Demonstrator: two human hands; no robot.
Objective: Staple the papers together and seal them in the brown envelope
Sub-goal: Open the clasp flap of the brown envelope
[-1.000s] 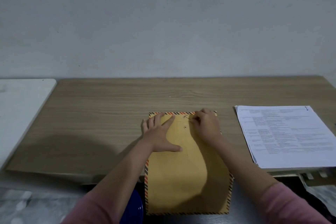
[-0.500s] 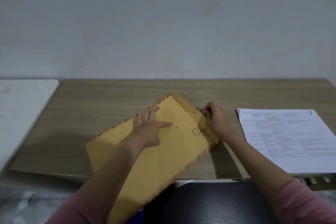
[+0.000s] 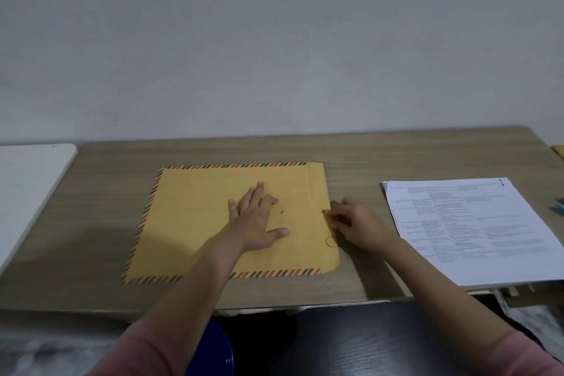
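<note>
A brown envelope (image 3: 195,223) with red-and-black striped edges lies flat and sideways on the wooden desk (image 3: 106,192), its flap end pointing right. My left hand (image 3: 258,220) presses flat on it, fingers spread, next to a small metal button (image 3: 284,211). At the flap's right edge, my right hand (image 3: 354,226) has its fingers curled and pinches the flap by its closure string, whose loop (image 3: 331,241) lies on the paper. A stack of printed white papers (image 3: 476,232) rests to the right, apart from the envelope, with a small dark clip (image 3: 500,182) at its far corner.
A white table (image 3: 27,189) adjoins the desk on the left. A grey wall rises behind. A blue round object (image 3: 218,351) and a dark floor show below the desk's front edge. Small blue and yellow items (image 3: 558,207) sit at the far right edge.
The envelope has turned from lengthwise to sideways on the desk, flap now at the right. My left hand stayed flat on it; my right hand followed the flap end.
</note>
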